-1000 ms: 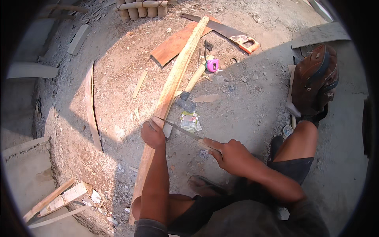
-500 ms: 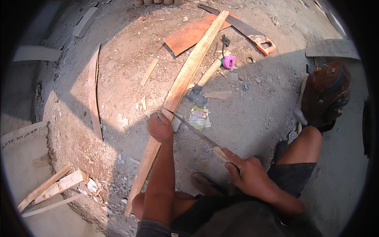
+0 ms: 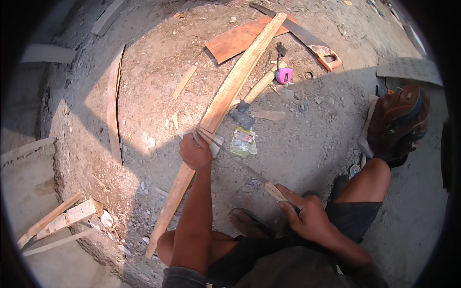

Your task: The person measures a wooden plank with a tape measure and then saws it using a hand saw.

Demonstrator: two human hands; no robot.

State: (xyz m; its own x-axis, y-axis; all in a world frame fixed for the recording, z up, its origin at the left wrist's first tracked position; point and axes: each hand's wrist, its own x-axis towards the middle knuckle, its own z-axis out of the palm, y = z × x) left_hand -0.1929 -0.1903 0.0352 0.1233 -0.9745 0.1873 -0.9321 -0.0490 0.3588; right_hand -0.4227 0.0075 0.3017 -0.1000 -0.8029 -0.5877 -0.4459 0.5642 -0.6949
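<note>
Ground: bare, dusty dirt (image 3: 144,86), half in sun and half in shade, strewn with wood offcuts.
Far left: nailed scrap battens (image 3: 62,218) on a paler slab; a thin curved strip (image 3: 114,103) lies apart in the sun.
Long plank (image 3: 216,113): runs diagonally from near the person's knee up to the top centre; stiff, fairly heavy, rough-sawn, likely best steadied by pressing down on its middle.
Left hand (image 3: 195,152): arm straight, fingers curled and pressed down on the plank where the blade meets it.
Hand saw (image 3: 240,161): thin blade slanting from the plank to the lower right; light, springy, sharp-toothed, so held by its wooden handle.
Right hand (image 3: 307,216): elbow bent, low beside the thigh, fingers wrapped tight round the saw handle.
Middle: hammer (image 3: 252,96), small packet (image 3: 241,141), pink tape measure (image 3: 284,75).
Upper right: second saw with orange handle (image 3: 307,41), flat board (image 3: 235,41).
Right: worn brown shoe (image 3: 396,122).
</note>
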